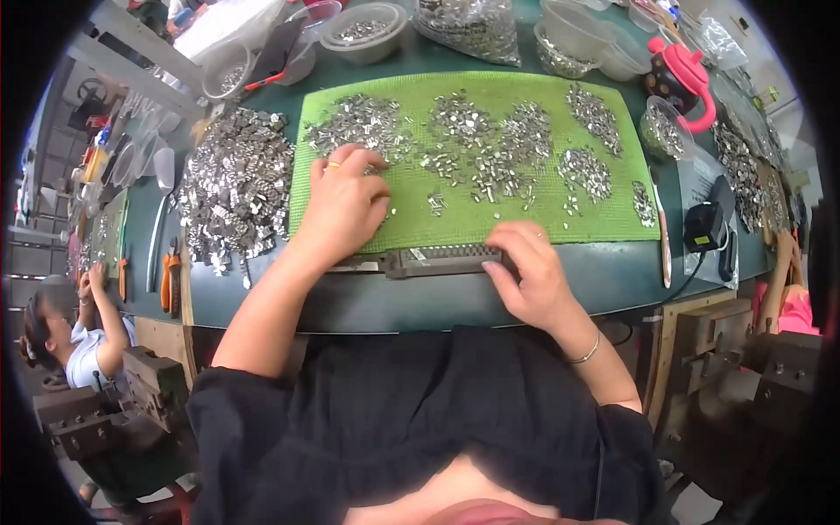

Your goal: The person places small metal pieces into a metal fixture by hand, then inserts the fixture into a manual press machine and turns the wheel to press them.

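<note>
A green textured mat (437, 223) carries several loose piles of small shiny metal pieces (507, 171). My left hand (346, 201) reaches over its left side, fingers curled down at the edge of one pile (363, 122). Whatever those fingertips pinch is hidden beneath them. Along the mat's near edge lies a long dark metal bar (442, 261) with a row of small slots or teeth on top. My right hand (529, 271) grips its right end, forefinger on the far side and thumb on the near side.
A big heap of metal links (236, 184) sits left of the mat, near orange-handled pliers (171, 278). Plastic tubs (363, 31) and a filled bag (468, 26) line the back. At right are a pink-and-black teapot (682, 79) and a black adapter (707, 226). A co-worker (83, 328) sits far left.
</note>
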Tool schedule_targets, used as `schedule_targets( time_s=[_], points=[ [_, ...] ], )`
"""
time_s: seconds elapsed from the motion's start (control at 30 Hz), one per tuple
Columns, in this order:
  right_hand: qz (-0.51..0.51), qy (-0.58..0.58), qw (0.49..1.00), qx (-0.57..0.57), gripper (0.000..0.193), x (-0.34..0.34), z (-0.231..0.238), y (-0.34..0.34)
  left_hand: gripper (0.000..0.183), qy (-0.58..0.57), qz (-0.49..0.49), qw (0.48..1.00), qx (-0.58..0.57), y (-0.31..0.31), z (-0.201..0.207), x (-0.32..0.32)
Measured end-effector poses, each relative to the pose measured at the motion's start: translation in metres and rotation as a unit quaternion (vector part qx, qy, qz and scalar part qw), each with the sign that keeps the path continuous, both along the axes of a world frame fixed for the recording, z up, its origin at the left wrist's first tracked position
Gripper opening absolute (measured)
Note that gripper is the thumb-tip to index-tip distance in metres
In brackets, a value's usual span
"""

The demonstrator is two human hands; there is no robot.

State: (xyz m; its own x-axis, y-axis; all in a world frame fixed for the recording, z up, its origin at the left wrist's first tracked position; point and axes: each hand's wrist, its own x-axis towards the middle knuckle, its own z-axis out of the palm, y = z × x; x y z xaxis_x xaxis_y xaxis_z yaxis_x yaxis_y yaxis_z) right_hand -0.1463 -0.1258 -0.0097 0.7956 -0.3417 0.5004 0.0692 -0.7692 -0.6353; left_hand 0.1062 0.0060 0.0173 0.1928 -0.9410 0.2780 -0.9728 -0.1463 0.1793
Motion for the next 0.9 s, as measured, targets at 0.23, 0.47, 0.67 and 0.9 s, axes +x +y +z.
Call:
schedule_targets(
  time_s=[0.23, 0.47, 0.67, 0.9],
  points=[
    [-0.133, -0.027, 0.991, -0.003, 0.022, -0.040, -0.001, -0.019, 0.006, -0.059, -0.023, 0.998, 0.015, -0.004, 0.014, -0.005],
    [-0.279, 0.002, 0.958, -0.067, 0.012, -0.061, -0.013, -0.049, 0.005, -0.028, -0.011, 0.999, 0.039, -0.005, 0.011, -0.003],
    [-0.251, 0.017, 0.962, -0.103, 0.008, -0.050, -0.005, -0.045, 0.012, -0.018, -0.030, 0.999, 0.008, -0.006, 0.015, -0.027],
    [-0.245, 0.112, 0.954, -0.129, 0.006, -0.045, 0.000, -0.049, 0.013, 0.115, -0.148, 0.982, 0.010, -0.013, 0.009, -0.075]
  ],
)
